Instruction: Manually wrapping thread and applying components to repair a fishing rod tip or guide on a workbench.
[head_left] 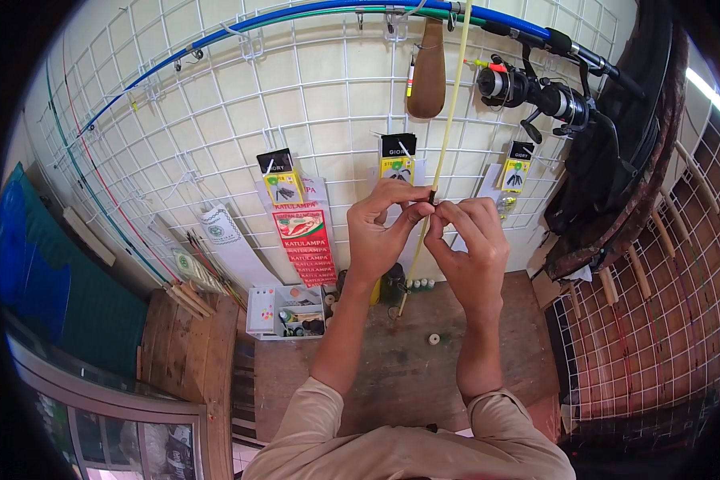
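Observation:
A thin yellow rod (pixel 450 112) slants from the top edge down between my hands, and its lower end is near the table. A small black band or piece (pixel 433 197) sits on it at my fingertips. My left hand (pixel 388 226) is closed, with thumb and forefinger pinching the rod beside this piece. From the other side, my right hand (pixel 474 246) is also closed, its thumb and fingertips pressed together at the same spot. Any thread or other fine thing between the fingertips is too small to make out.
A wooden table (pixel 360 368) holds a white organizer box (pixel 264 314), a small spool (pixel 434 339) and several little bottles (pixel 421 284). Behind it, a white wire grid (pixel 216 104) carries blue fishing rods, reels (pixel 504 86) and hanging packets (pixel 302 240). A dark bag (pixel 596 184) hangs at right.

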A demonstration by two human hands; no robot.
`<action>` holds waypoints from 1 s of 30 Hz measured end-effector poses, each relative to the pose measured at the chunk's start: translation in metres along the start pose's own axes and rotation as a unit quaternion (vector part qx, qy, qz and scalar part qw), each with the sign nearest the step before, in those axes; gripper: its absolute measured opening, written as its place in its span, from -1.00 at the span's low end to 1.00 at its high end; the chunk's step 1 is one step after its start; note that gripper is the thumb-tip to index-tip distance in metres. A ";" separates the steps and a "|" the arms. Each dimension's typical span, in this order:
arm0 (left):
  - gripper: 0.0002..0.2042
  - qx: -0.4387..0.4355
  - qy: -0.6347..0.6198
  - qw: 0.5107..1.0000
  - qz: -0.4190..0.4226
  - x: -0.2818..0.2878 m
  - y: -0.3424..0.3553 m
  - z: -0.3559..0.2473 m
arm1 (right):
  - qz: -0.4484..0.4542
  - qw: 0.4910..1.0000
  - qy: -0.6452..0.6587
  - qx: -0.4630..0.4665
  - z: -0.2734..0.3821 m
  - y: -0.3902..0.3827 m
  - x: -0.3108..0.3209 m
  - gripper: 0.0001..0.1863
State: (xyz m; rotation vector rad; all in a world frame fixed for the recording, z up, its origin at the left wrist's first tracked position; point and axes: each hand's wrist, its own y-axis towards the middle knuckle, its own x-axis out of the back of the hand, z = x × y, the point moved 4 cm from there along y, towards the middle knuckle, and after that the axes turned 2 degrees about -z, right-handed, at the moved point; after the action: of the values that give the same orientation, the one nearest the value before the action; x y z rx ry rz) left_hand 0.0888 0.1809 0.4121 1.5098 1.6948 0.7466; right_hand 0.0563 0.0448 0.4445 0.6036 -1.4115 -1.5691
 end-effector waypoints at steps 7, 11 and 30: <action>-0.83 0.000 -0.003 1.000 0.001 -0.001 0.001 -0.001 | 0.004 1.000 -0.011 -0.008 -0.001 -0.001 0.000 -0.71; -0.83 -0.002 -0.002 1.000 0.005 0.001 0.000 0.000 | 0.003 1.000 -0.002 -0.009 0.001 0.001 0.000 -0.71; -0.77 0.070 -0.050 0.996 -0.008 -0.001 0.001 -0.002 | -0.030 0.997 0.050 -0.049 -0.004 -0.001 -0.001 -0.79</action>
State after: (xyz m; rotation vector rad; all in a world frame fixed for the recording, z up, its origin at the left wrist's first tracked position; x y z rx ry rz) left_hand 0.0877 0.1802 0.4144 1.5989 1.7105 0.5435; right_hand 0.0593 0.0434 0.4421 0.6623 -1.2440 -1.6223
